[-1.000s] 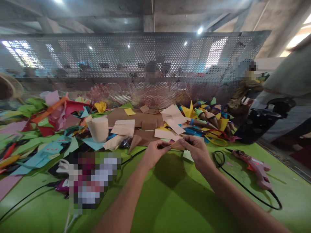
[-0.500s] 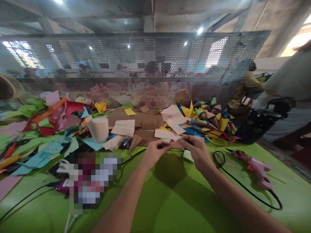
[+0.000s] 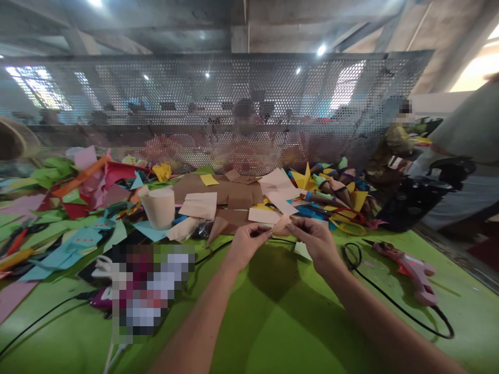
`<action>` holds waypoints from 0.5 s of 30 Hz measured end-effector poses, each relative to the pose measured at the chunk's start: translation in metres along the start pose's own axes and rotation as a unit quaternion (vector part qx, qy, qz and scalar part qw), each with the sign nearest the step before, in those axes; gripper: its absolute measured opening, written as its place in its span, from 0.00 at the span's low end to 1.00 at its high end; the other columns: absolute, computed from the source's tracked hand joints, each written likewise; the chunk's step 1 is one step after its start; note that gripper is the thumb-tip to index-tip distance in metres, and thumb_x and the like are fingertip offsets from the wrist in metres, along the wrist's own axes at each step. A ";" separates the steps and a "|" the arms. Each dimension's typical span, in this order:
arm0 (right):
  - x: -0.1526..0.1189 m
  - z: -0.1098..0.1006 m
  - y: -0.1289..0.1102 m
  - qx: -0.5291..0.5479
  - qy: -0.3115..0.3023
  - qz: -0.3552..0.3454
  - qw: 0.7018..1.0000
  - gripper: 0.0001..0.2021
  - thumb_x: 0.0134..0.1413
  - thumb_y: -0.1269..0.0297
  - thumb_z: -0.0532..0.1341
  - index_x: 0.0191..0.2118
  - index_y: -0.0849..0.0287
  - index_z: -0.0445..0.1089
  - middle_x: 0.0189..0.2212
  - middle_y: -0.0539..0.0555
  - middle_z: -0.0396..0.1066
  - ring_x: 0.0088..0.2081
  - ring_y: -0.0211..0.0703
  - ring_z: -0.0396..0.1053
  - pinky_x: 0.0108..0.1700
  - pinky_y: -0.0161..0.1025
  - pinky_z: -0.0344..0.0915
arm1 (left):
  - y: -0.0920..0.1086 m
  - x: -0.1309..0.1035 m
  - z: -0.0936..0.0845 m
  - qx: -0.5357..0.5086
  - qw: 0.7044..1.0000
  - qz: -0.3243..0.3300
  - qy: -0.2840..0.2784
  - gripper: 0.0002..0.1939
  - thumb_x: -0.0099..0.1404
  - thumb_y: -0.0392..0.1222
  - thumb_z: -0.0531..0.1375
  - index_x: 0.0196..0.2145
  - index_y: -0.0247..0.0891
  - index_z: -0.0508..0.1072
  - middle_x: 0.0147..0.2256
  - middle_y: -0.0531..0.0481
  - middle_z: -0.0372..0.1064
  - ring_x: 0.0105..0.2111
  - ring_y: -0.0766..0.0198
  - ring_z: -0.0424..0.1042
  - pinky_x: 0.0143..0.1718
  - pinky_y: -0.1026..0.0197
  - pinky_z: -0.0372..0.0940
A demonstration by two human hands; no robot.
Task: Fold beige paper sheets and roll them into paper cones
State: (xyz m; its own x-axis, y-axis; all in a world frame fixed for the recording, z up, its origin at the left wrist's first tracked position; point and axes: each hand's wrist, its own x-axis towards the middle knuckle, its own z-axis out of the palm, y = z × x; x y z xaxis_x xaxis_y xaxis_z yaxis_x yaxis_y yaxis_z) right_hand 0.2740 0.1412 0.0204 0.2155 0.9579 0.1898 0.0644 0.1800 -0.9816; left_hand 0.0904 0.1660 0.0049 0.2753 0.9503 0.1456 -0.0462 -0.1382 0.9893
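Between both hands, above the green table, is a small peach piece of paper. My left hand pinches its left end between thumb and fingers. At the other end, my right hand grips it in the same way. Just beyond my left hand lies a brown paper cone. A pale paper scrap rests on the table under my right hand. To the right, a pink glue gun lies on its side with a black cord.
Coloured paper scraps heap up at the left, near a cream paper roll. Scissors with yellow handles lie at the back right, beside a black bin. A perforated metal screen stands behind. People are at the right.
The peach paper has turned between my fingers and now shows a lighter, raised face. Both hands stay in nearly the same place.
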 end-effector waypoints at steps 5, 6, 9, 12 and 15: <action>-0.001 0.000 0.000 0.001 -0.003 0.005 1.000 0.19 0.38 0.48 0.71 0.25 0.59 0.70 0.22 0.48 0.63 0.25 0.36 0.55 0.27 0.36 0.49 | 0.001 -0.001 0.001 0.002 1.000 0.005 0.002 0.15 0.53 0.49 0.69 0.34 0.34 0.80 0.31 0.47 0.76 0.32 0.62 0.70 0.36 0.61 0.62; -0.001 -0.001 0.001 -0.004 -0.003 0.003 1.000 0.19 0.39 0.48 0.71 0.25 0.59 0.70 0.21 0.48 0.63 0.25 0.36 0.55 0.27 0.36 0.49 | 0.001 -0.001 0.001 0.003 1.000 0.003 0.002 0.15 0.53 0.49 0.69 0.33 0.34 0.80 0.31 0.47 0.76 0.32 0.62 0.70 0.36 0.61 0.62; -0.001 -0.001 0.002 -0.011 -0.004 -0.004 1.000 0.18 0.40 0.48 0.70 0.24 0.59 0.70 0.21 0.48 0.63 0.25 0.36 0.54 0.27 0.36 0.50 | 0.002 -0.002 0.001 0.004 1.000 0.000 -0.001 0.15 0.54 0.49 0.69 0.34 0.34 0.80 0.31 0.47 0.76 0.31 0.62 0.70 0.36 0.61 0.62; -0.001 -0.001 0.003 -0.001 -0.004 -0.005 1.000 0.18 0.40 0.49 0.70 0.25 0.59 0.70 0.21 0.48 0.63 0.25 0.36 0.55 0.28 0.36 0.50 | 0.003 -0.002 0.000 0.004 1.000 -0.001 -0.007 0.16 0.54 0.49 0.69 0.34 0.33 0.79 0.31 0.47 0.76 0.32 0.62 0.70 0.37 0.61 0.62; -0.001 0.000 0.001 0.014 -0.004 0.004 1.000 0.18 0.38 0.50 0.71 0.26 0.59 0.71 0.22 0.49 0.64 0.25 0.36 0.56 0.28 0.36 0.51 | 0.004 -0.002 0.001 0.004 1.000 0.001 -0.008 0.15 0.53 0.48 0.69 0.34 0.34 0.79 0.31 0.46 0.77 0.32 0.61 0.71 0.38 0.60 0.63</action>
State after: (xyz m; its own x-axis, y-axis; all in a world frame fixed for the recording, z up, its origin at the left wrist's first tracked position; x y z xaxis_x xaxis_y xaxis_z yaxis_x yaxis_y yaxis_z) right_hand 0.2737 0.1408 0.0197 0.2078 0.9611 0.1820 0.0345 0.1787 -0.9833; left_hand 0.0903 0.1638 0.0089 0.2897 0.9456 0.1482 -0.0394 -0.1430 0.9889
